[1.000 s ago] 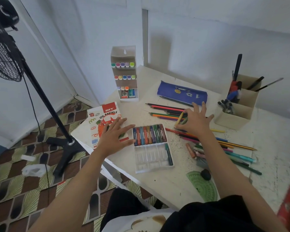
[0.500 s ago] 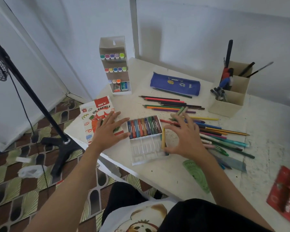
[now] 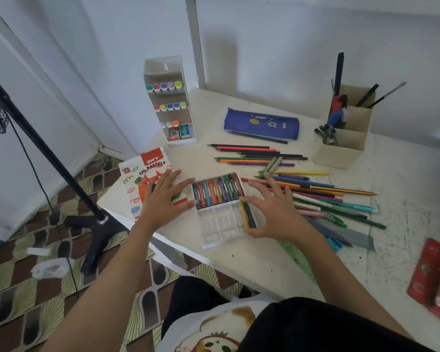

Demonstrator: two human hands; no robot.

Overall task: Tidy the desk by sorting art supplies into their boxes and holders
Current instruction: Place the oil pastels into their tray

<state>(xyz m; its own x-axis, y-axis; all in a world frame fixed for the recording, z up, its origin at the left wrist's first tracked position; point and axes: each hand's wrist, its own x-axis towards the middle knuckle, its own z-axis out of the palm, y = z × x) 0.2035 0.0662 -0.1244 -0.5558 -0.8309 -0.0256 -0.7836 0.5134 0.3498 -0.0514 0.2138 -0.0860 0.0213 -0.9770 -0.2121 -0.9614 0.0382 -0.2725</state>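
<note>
Two pastels (image 3: 245, 215): yellow and dark green, side by side at the right end of the tray's (image 3: 217, 231) near row, by the desk's (image 3: 264, 262) front edge.
Long axis: away from the person, far ends leaning slightly left; tip end cannot be told.
Right hand (image 3: 277, 212): palm down, fingers spread, forefinger at the pastels' far end, thumb at the near end; grips nothing.
Left hand (image 3: 163, 199): flat, fingers splayed, resting on the oil pastels box (image 3: 135, 181) left of the tray.
Right of tray: scattered coloured pencils (image 3: 315, 185).
</note>
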